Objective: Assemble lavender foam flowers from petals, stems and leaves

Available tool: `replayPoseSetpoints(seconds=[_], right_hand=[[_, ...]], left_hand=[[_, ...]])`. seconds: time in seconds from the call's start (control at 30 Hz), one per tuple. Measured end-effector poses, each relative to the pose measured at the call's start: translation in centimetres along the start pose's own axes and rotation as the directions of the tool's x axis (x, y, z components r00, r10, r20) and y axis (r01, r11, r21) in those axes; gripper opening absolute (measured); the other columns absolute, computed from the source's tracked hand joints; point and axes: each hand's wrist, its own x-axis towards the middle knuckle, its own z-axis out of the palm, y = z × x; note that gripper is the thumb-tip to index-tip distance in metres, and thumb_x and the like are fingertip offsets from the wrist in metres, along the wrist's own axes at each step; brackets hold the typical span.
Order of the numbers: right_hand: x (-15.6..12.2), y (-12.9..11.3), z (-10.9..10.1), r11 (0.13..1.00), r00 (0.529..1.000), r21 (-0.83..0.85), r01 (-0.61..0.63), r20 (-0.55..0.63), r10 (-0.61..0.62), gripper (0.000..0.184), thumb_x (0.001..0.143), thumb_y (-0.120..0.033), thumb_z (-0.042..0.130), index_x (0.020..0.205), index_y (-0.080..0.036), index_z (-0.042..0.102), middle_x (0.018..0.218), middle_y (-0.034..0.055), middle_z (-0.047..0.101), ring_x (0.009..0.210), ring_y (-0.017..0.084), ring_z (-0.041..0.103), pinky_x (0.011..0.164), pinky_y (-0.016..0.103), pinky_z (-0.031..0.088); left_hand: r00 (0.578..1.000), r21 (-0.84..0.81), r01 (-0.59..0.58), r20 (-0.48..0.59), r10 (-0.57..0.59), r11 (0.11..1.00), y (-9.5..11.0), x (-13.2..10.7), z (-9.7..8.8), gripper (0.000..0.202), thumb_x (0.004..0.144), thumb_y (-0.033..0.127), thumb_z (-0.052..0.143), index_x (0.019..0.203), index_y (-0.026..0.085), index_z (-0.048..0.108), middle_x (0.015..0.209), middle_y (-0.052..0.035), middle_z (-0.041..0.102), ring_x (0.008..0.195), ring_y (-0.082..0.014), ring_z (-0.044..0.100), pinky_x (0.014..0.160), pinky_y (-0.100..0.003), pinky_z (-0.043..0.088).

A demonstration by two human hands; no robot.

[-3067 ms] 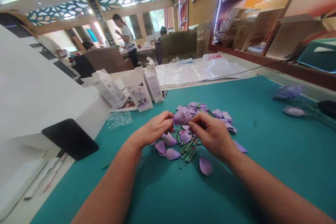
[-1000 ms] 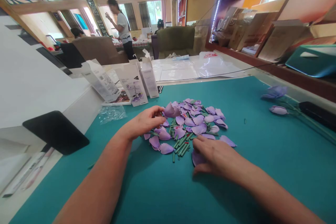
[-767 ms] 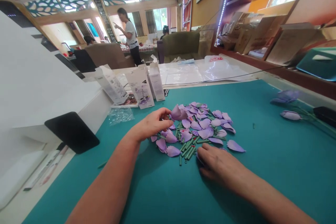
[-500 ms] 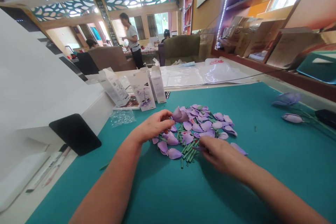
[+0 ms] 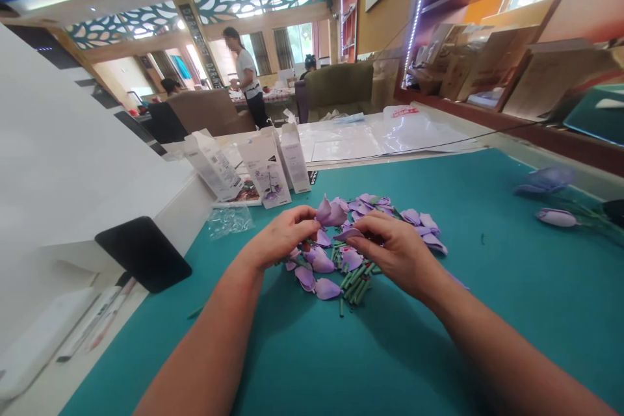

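Between the fingertips of my left hand point(image 5: 290, 236) is a purple artificial flower head point(image 5: 332, 212), made of several overlapping petals. My right hand point(image 5: 390, 244) pinches a single purple petal point(image 5: 348, 233) just beside and below that flower head; a small gap seems to lie between them. Under both hands spreads a pile of loose purple petals point(image 5: 327, 288) mixed with short green stem pieces point(image 5: 358, 283). My right hand covers part of this pile.
Behind the pile stand white boxes point(image 5: 266, 169) with crumpled clear plastic point(image 5: 230, 221) in front. A black tablet-like panel point(image 5: 143, 253) leans at the left. Finished-looking purple flowers point(image 5: 558, 217) lie at the right on the green mat point(image 5: 312, 364). A person point(image 5: 247, 75) stands in the background.
My right hand has lifted from the green stem pieces and moved up and left with the petal, close to the flower head. My left hand has stayed nearly in place.
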Motion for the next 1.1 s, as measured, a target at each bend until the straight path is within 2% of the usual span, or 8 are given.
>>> replayPoseSetpoints(seconds=[0.13,0.4,0.63,1.1], right_hand=[[-0.4,0.1,0.7,0.998,0.991,-0.038,0.052,-0.122,-0.056,0.011,0.084,-0.028,0.061,0.077,-0.02,0.062,0.065,-0.0014,0.056,0.058,0.012,0.049,0.054,0.025,0.037],[-0.4,-0.8,0.9,0.977,0.962,-0.19,0.093,-0.235,-0.137,0.018,0.084,-0.027,0.063,0.068,-0.019,0.057,0.065,-0.0008,0.055,0.057,0.011,0.049,0.053,0.024,0.036],[-0.4,-0.8,0.9,0.957,0.945,-0.255,0.142,-0.252,-0.207,0.016,0.083,-0.023,0.064,0.07,-0.019,0.057,0.065,-0.0012,0.055,0.06,0.012,0.051,0.055,0.024,0.036],[-0.4,-0.7,1.0,0.944,0.947,-0.305,0.13,-0.245,-0.21,0.018,0.083,-0.022,0.062,0.067,-0.02,0.055,0.063,-0.0019,0.054,0.058,0.013,0.051,0.055,0.024,0.035]], left_hand=[[1.0,-0.02,-0.017,-0.018,0.017,1.0,0.1,-0.1,0.1,0.019,0.077,0.033,0.054,0.085,0.016,0.055,0.075,0.0014,0.055,0.062,-0.0104,0.048,0.053,-0.023,0.038],[0.999,-0.029,-0.039,-0.013,0.038,0.999,0.5,-0.6,0.4,0.02,0.077,0.034,0.053,0.085,0.016,0.054,0.076,0.0009,0.055,0.063,-0.0111,0.047,0.052,-0.024,0.036],[0.997,0.008,-0.071,-0.023,0.071,0.997,0.8,-0.8,0.5,0.021,0.078,0.034,0.052,0.086,0.016,0.056,0.077,0.0005,0.056,0.066,-0.0117,0.048,0.057,-0.025,0.037],[0.996,0.071,-0.085,-0.02,0.086,0.994,1.3,-0.9,0.9,0.021,0.078,0.035,0.05,0.088,0.018,0.055,0.08,-0.0001,0.058,0.069,-0.0136,0.049,0.06,-0.026,0.038]])
